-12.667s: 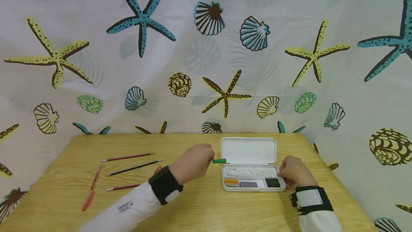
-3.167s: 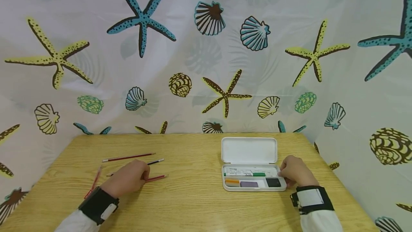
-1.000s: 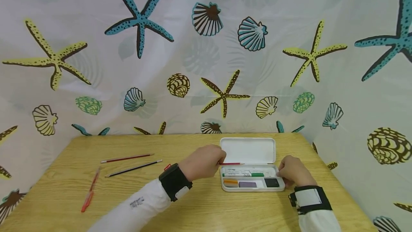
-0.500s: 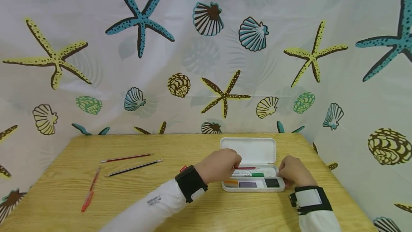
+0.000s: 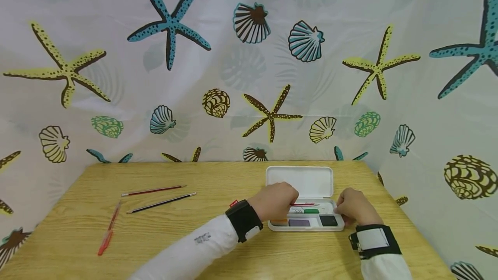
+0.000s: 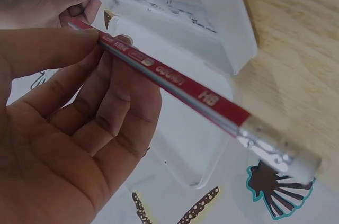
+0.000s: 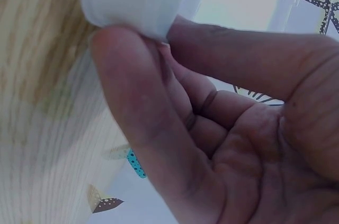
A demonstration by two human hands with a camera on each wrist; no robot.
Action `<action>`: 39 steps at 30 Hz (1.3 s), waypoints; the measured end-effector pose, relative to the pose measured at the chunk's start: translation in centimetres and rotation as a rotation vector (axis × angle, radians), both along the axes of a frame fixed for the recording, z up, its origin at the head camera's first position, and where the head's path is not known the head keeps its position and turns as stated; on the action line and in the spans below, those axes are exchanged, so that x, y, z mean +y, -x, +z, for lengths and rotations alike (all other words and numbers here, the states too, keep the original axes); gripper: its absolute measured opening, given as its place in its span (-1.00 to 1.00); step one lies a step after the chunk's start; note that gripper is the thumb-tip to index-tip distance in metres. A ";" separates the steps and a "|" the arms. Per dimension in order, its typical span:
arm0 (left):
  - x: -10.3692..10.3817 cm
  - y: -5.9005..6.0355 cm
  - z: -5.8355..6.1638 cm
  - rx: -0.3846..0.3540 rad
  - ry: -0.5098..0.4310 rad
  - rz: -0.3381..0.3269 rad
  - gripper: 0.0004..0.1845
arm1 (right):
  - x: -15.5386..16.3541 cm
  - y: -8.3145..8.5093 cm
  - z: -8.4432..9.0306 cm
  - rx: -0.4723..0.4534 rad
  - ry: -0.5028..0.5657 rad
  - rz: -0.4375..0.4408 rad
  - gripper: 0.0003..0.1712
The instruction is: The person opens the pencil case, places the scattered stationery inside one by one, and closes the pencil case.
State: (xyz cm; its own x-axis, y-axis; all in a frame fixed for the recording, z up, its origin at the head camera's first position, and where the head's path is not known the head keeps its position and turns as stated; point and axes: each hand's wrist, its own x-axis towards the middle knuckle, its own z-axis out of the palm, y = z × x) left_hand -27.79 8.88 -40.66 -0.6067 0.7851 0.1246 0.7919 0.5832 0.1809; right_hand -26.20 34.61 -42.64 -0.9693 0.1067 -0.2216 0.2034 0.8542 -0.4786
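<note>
Two hands of mine are working at the white pencil case (image 5: 301, 224), which is lying open on the right part of the wooden table (image 5: 241, 254), its lid (image 5: 299, 180) folded back toward the far edge. My left hand (image 5: 275, 202) is pinching a red HB pencil (image 6: 175, 83) between thumb and fingers, holding it over the case's long far compartment, just above a green-capped pen (image 5: 307, 211) lying there. My right hand (image 5: 354, 208) is gripping the right end of the case, thumb and fingers curled round its rim (image 7: 132, 1). Along the near row of the case, a purple block (image 5: 299, 223) and a black block (image 5: 329, 220) are sitting side by side.

Well apart on the left of the table, a red pencil (image 5: 153, 190) and a dark pencil (image 5: 161, 202) are lying nearly parallel, and nearer me an orange-red pen (image 5: 108, 234) is pointing toward the near edge. Behind and beside the table, a pale curtain (image 5: 249, 64) printed with starfish and shells is hanging as a backdrop.
</note>
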 end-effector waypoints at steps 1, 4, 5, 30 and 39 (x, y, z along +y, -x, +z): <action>0.1 0.1 -0.2 -0.002 0.003 0.003 -0.92 | 0.0 0.0 0.0 -0.002 0.000 -0.001 -0.85; 0.4 0.1 -0.8 -0.009 0.007 0.012 -0.93 | 0.0 0.0 -0.1 -0.003 0.005 -0.001 -0.85; 0.5 0.1 -0.9 -0.002 0.011 0.013 -0.93 | 0.0 0.0 -0.1 -0.001 0.005 -0.001 -0.85; 3.4 0.2 -2.9 0.153 0.052 0.122 -0.83 | 0.1 0.0 -0.1 0.007 0.008 0.001 -0.86; 4.1 0.3 -2.9 0.218 0.074 0.127 -0.89 | -0.2 -0.1 0.2 -0.005 0.004 -0.008 -0.86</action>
